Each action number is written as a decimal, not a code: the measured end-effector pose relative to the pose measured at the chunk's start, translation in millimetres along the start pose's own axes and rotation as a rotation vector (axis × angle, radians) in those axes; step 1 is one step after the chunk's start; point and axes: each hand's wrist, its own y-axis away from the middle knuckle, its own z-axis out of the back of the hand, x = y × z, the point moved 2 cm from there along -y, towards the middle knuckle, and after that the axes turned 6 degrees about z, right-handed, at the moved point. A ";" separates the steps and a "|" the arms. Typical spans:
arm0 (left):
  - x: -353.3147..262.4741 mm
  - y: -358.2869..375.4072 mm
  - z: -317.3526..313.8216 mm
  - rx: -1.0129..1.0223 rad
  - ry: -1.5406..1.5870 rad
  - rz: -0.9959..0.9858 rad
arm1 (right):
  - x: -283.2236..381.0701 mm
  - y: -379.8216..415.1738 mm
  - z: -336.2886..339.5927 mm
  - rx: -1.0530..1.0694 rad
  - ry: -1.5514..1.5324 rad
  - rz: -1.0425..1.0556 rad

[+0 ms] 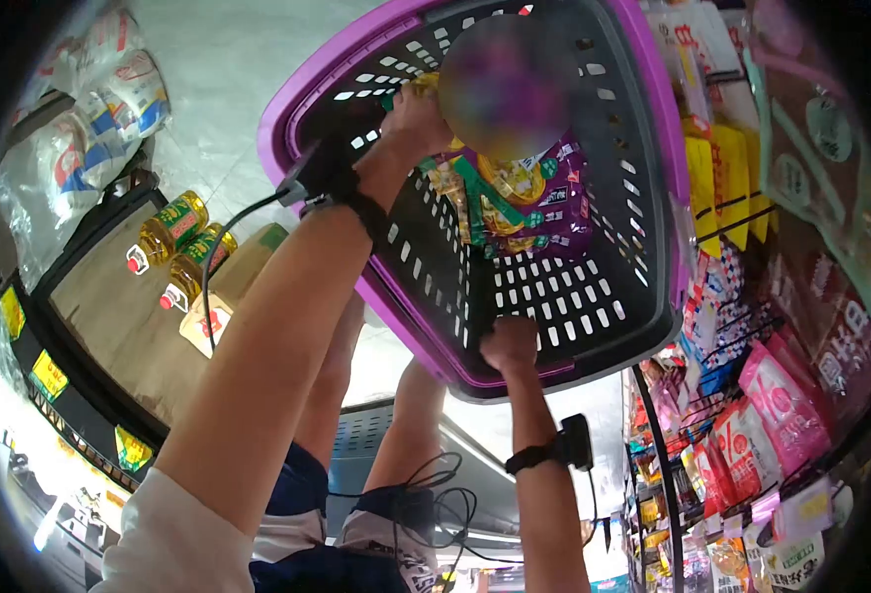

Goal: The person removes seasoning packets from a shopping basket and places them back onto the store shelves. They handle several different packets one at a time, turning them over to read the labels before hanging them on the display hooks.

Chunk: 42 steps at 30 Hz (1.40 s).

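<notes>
A black basket with a purple rim (pixel 670 128) takes up the upper middle. Inside it lie several purple and yellow snack packets (pixel 524 193), partly blurred at the top. My left hand (pixel 416 121) reaches into the basket at the packets' left side, its fingers curled at a yellow and green packet; what it grips is partly hidden. My right hand (pixel 511 344) is closed at the basket's near edge, over the rim. Each wrist wears a black strap with a device and cable.
Bottles of yellow oil (pixel 174 227) and a carton (pixel 248 272) stand on a display at the left, below plastic-wrapped bags (pixel 109 109). Racks of hanging packets (pixel 786 395) line the right side, close to the basket. Loose cables (pixel 445 504) hang near the legs.
</notes>
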 end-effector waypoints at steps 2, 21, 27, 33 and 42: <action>-13.4 -0.3 -11.3 0.064 -0.031 -0.041 | -40.5 -21.6 -31.5 -0.287 -0.474 -0.115; -27.7 -18.6 -160.3 -0.425 -0.539 -0.292 | -130.9 -208.1 -39.4 -0.616 -1.335 -0.486; -34.5 -19.5 -144.5 -0.391 -0.391 -0.221 | -95.7 -197.0 -72.7 -0.897 -1.672 -0.254; -39.4 -5.2 -132.7 -0.194 -0.306 -0.058 | -87.0 -183.4 -92.9 -0.931 -1.839 -0.469; -69.3 38.3 -112.1 -0.146 0.014 -0.180 | -101.1 -169.4 -89.8 -0.716 -2.208 -0.587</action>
